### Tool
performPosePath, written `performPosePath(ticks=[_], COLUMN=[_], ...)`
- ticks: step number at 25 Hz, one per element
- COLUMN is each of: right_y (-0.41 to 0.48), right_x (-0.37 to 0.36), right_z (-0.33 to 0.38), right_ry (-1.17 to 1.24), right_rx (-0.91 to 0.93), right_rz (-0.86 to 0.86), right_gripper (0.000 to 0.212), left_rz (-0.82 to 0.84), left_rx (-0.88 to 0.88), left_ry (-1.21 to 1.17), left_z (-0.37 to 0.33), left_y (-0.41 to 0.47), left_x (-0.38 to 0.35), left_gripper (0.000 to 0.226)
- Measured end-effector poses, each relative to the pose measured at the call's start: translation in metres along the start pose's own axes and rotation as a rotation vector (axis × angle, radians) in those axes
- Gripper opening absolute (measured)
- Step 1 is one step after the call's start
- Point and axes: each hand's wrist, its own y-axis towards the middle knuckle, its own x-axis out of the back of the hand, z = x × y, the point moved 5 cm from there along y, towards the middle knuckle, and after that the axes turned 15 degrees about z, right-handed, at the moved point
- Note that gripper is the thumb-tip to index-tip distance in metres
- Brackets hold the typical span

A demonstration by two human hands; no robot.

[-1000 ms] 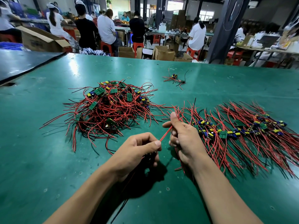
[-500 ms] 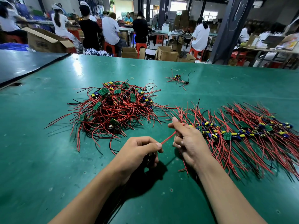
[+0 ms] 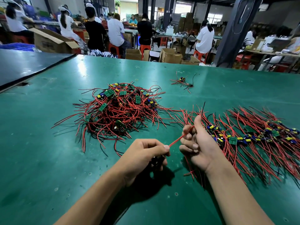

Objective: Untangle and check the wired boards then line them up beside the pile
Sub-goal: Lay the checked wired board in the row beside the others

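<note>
Left hand (image 3: 142, 157): near centre, just above the table, fingers curled into a fist around a dark board with wires; thumb and forefinger pinch the near end of a red wire.
Held board (image 3: 156, 160): mostly hidden under the left fingers; only a dark bit shows, so no detail can be told.
Red wire (image 3: 180, 139): runs taut from the left thumb up and right to the right hand, clear of the table.
Right hand (image 3: 197, 143): just right of the left hand, palm turned left, thumb up; fingers bent, the far end of the red wire gripped between fingertips and thumb base.
Pile (image 3: 121, 111): tangled heap of red and black wires with green boards, left of centre, farther than the hands.
Row (image 3: 253, 137): boards laid side by side to the right of the pile, running off toward the right edge; wires fan out near and far from it. Its left end lies just behind the right hand.
Stray boards (image 3: 183, 80): a small wired cluster far right of the pile, well apart from it.
Rubber band (image 3: 136, 79): small loop on the table, beyond the pile.
Table (image 3: 48, 159): green mat.
Background: seated workers, red stools, cardboard boxes (image 3: 133, 54) beyond the far edge.
</note>
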Motion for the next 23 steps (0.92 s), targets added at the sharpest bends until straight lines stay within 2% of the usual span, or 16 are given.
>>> performPosePath(ticks=[2,4,7,8,10,13,16,17,19,21,23], right_y=[-0.003,-0.007,-0.007,-0.007,-0.009,-0.013,-0.023,-0.024,-0.017,0.005,0.036], right_x=[-0.002,-0.012,-0.034,-0.038,-0.039,-0.018,0.008,0.006,-0.015,-0.044,-0.064], right_z=[-0.001,-0.002,-0.018,-0.022,-0.019,0.007,0.033,0.035,0.023,0.004,-0.002], right_ry=[-0.222,-0.575,-1.103,-1.222,-1.314,-1.419,-1.682,-1.733,-1.773,-1.764,-1.642], right_rx=[0.03,0.094,0.179,0.227,0.315,0.317,0.132,0.138,0.267,0.347,0.355], right_rz=[-0.065,-0.084,0.004,0.017,-0.026,-0.301,-0.618,-0.666,-0.597,-0.371,-0.208], right_gripper=[0.066,0.058,0.038,0.039,0.036,0.035,0.044,0.045,0.037,0.026,0.021], left_rz=[-0.187,-0.295,-0.192,-0.144,-0.099,-0.157,-0.193,-0.202,-0.227,-0.249,-0.262], left_rx=[-0.033,-0.051,-0.023,-0.021,-0.015,-0.013,-0.012,-0.009,-0.003,-0.014,-0.032], left_ry=[-0.007,-0.094,-0.26,-0.318,-0.343,-0.251,-0.272,-0.282,-0.297,-0.329,-0.364], left_z=[0.003,0.006,0.013,0.014,0.015,0.015,0.013,0.012,0.011,0.01,0.009], left_y=[0.002,0.007,0.015,0.016,0.017,0.018,0.016,0.016,0.018,0.019,0.02], left_x=[0.012,0.021,0.019,0.017,0.013,0.016,0.017,0.016,0.016,0.017,0.019], left_gripper=[0.022,0.031,0.047,0.05,0.051,0.051,0.053,0.054,0.054,0.051,0.049])
